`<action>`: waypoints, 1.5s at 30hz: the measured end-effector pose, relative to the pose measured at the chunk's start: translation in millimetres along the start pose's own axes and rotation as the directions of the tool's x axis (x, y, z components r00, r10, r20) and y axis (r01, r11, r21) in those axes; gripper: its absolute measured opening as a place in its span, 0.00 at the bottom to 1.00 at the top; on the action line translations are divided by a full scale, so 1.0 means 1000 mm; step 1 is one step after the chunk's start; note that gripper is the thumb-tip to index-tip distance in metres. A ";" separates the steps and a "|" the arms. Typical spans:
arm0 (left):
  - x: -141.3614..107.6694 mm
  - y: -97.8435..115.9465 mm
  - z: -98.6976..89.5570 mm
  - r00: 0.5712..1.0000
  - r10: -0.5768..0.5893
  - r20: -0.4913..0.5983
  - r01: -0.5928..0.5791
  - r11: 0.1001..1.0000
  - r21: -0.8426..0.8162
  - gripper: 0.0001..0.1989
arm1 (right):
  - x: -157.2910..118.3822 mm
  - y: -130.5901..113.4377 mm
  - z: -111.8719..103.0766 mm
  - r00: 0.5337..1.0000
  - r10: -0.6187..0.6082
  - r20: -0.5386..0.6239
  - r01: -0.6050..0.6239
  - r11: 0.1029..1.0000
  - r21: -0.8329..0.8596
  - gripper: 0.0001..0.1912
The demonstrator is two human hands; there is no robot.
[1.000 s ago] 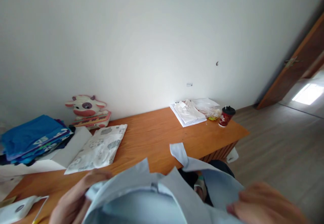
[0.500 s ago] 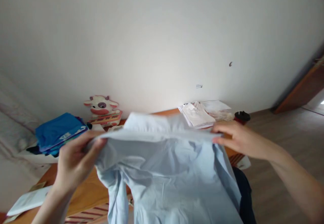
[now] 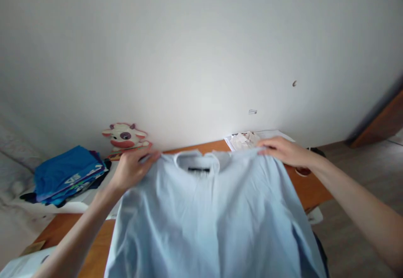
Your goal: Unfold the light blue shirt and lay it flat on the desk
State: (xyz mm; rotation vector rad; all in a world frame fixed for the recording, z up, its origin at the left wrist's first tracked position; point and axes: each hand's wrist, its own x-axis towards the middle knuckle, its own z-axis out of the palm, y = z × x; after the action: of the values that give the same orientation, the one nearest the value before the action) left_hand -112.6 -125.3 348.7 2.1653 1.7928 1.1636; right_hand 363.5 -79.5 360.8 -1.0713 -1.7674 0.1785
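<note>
While your left hand [image 3: 134, 167] and right hand [image 3: 286, 150] are pinching the shirt [image 3: 189, 211], uneven pulling may be inviting slippage.

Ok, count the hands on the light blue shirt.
2: the left hand holds the shirt at the shoulder on the picture's left, the right hand at the other shoulder.

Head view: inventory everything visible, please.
Wall: one, grey, background
Floor: one, grey, right
Door: one, brown, right
Shirt: one, light blue, front centre
Table: one, brown, behind shirt
Stack: one, whitish, table's back edge
Cup: one, dark, right side
Cow figure: one, white, by wall
Clothes pile: one, mainly blue, left
Box: one, white, under pile
Flat object: one, white, lower left
Label: one, white, on wall
Left hand: one, bare, gripping shirt
Right hand: one, bare, gripping shirt
</note>
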 end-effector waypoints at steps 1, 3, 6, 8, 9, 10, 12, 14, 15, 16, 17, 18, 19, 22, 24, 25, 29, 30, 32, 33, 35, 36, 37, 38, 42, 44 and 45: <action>0.032 -0.004 0.008 0.998 0.040 -0.056 -0.031 0.988 0.148 0.22 | 0.038 0.013 0.013 0.992 -0.018 0.123 0.021 0.999 -0.025 0.19; 0.078 -0.012 0.027 0.980 0.176 -0.093 -0.141 0.945 0.297 0.27 | 0.090 0.035 0.038 0.947 -0.035 0.320 0.097 0.979 -0.182 0.10; 0.081 -0.029 0.066 0.949 0.298 -0.098 -0.262 0.925 0.276 0.27 | 0.087 0.054 0.077 0.963 -0.044 0.267 0.126 0.946 -0.298 0.19; 0.034 -0.047 0.100 0.962 0.270 -0.046 -0.257 0.949 0.184 0.21 | 0.031 0.067 0.100 0.947 -0.044 0.319 0.132 0.957 -0.259 0.18; -0.002 -0.058 0.119 0.975 0.221 -0.007 -0.218 0.965 0.144 0.19 | -0.010 0.077 0.109 0.928 -0.039 0.370 0.125 0.969 -0.213 0.16; -0.044 -0.070 0.137 0.987 0.159 0.032 -0.162 0.980 0.120 0.17 | -0.057 0.089 0.115 0.914 -0.024 0.404 0.107 0.977 -0.185 0.16; -0.137 -0.090 0.172 0.997 -0.012 0.071 0.002 0.989 0.149 0.17 | -0.155 0.121 0.120 0.915 0.049 0.401 0.031 0.981 -0.191 0.19; -0.224 -0.102 0.199 0.976 -0.215 0.024 0.202 0.946 0.252 0.20 | -0.244 0.157 0.116 0.947 0.153 0.281 -0.069 0.955 -0.288 0.23; -0.260 -0.104 0.209 0.952 -0.307 -0.016 0.297 0.905 0.304 0.21 | -0.279 0.174 0.111 0.953 0.198 0.232 -0.109 0.932 -0.346 0.26; -0.288 -0.104 0.215 0.925 -0.375 -0.057 0.369 0.857 0.359 0.21 | -0.306 0.189 0.106 0.953 0.233 0.194 -0.140 0.906 -0.400 0.27; -0.309 -0.102 0.220 0.914 -0.398 -0.082 0.396 0.829 0.394 0.20 | -0.325 0.201 0.101 0.948 0.264 0.180 -0.164 0.885 -0.435 0.27; -0.322 -0.098 0.222 0.915 -0.393 -0.093 0.394 0.820 0.414 0.21 | -0.336 0.209 0.097 0.941 0.285 0.185 -0.176 0.875 -0.452 0.27; -0.327 -0.094 0.223 0.927 -0.364 -0.090 0.367 0.831 0.419 0.21 | -0.339 0.215 0.095 0.932 0.299 0.206 -0.180 0.874 -0.452 0.27; -0.317 -0.092 0.222 0.974 -0.227 -0.019 0.219 0.911 0.349 0.15 | -0.325 0.220 0.096 0.905 0.312 0.290 -0.184 0.900 -0.394 0.25; -0.306 -0.100 0.218 0.985 -0.173 0.020 0.161 0.947 0.277 0.08 | -0.309 0.217 0.098 0.894 0.306 0.328 -0.185 0.917 -0.353 0.18; -0.303 -0.105 0.215 0.987 -0.158 0.019 0.149 0.959 0.240 0.06 | -0.304 0.215 0.098 0.890 0.295 0.348 -0.177 0.926 -0.333 0.13; -0.315 -0.122 0.200 0.992 -0.117 -0.043 0.123 0.976 0.182 0.05 | -0.303 0.201 0.081 0.887 0.172 0.429 -0.066 0.966 -0.249 0.11; -0.320 -0.124 0.198 0.993 -0.111 -0.042 0.117 0.974 0.194 0.06 | -0.307 0.199 0.075 0.886 0.134 0.445 -0.026 0.970 -0.242 0.09; -0.329 -0.123 0.196 0.993 -0.114 -0.037 0.120 0.968 0.223 0.15 | -0.316 0.198 0.063 0.871 0.068 0.487 0.062 0.967 -0.245 0.12; -0.331 -0.122 0.197 0.993 -0.113 -0.035 0.118 0.966 0.230 0.19 | -0.320 0.200 0.059 0.861 0.041 0.508 0.102 0.963 -0.250 0.15; -0.331 -0.120 0.200 0.996 -0.085 -0.017 0.086 0.967 0.239 0.20 | -0.326 0.206 0.056 0.847 -0.002 0.531 0.157 0.956 -0.247 0.17; -0.329 -0.119 0.202 0.998 -0.058 0.009 0.054 0.969 0.242 0.16 | -0.327 0.209 0.056 0.849 -0.016 0.529 0.169 0.955 -0.243 0.15; -0.326 -0.120 0.203 0.999 -0.027 0.045 0.016 0.971 0.239 0.12 | -0.327 0.212 0.057 0.852 -0.028 0.522 0.177 0.955 -0.237 0.13; -0.323 -0.120 0.203 0.997 -0.003 0.076 -0.015 0.973 0.229 0.09 | -0.325 0.214 0.059 0.855 -0.042 0.517 0.185 0.956 -0.227 0.11; -0.315 -0.127 0.190 0.996 -0.064 -0.064 0.071 0.991 0.117 0.05 | -0.312 0.214 0.059 0.874 -0.120 0.470 0.222 0.961 -0.167 0.10; -0.316 -0.126 0.180 0.971 -0.110 -0.210 0.130 0.988 0.084 0.04 | -0.305 0.210 0.055 0.914 -0.163 0.371 0.240 0.956 -0.171 0.13; -0.317 -0.124 0.175 0.969 -0.104 -0.223 0.125 0.989 0.081 0.04 | -0.302 0.207 0.053 0.922 -0.192 0.336 0.262 0.948 -0.179 0.15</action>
State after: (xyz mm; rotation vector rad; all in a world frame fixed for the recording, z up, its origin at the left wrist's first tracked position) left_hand -111.4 -298.8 6.8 2.0170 2.0717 1.3618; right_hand 466.5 -157.9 14.3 -1.0220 -2.2286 0.0056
